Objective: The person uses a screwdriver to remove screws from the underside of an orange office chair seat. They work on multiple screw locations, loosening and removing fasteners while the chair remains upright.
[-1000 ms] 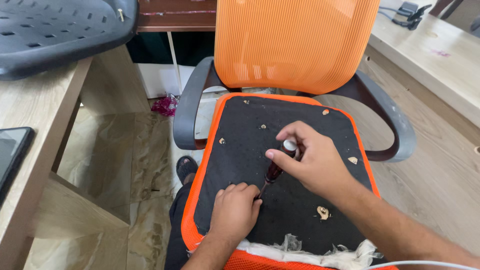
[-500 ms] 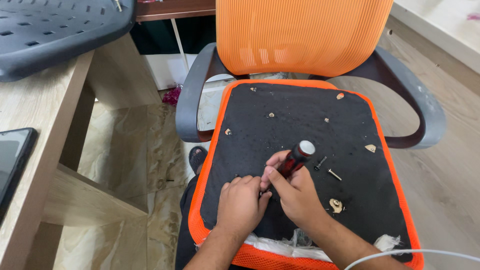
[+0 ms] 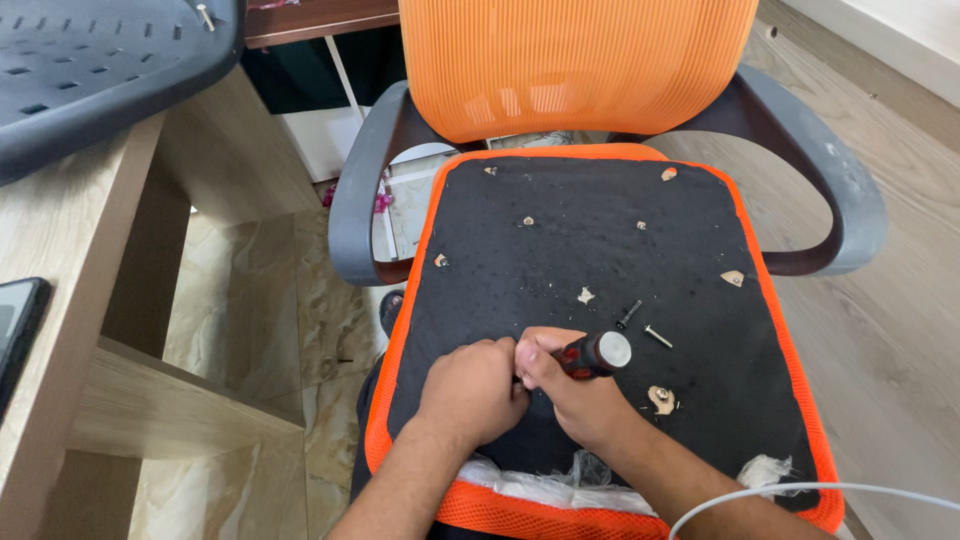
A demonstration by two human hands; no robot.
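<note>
R hand point(image 3: 580, 400) fingers wrapped on screwdriver point(image 3: 590, 354), butt end up-right, tip down-left under closed L hand point(image 3: 472, 390).

The screwdriver point(image 3: 592, 354) now lies tipped low toward the seat, its grey cap pointing right. The right hand point(image 3: 570, 395) has slid down to meet the left hand point(image 3: 473, 390)

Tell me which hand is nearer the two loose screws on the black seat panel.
Right. The right hand, gripping the screwdriver, sits just beside the loose screws; the left hand lies farther off, beyond the right.
</note>
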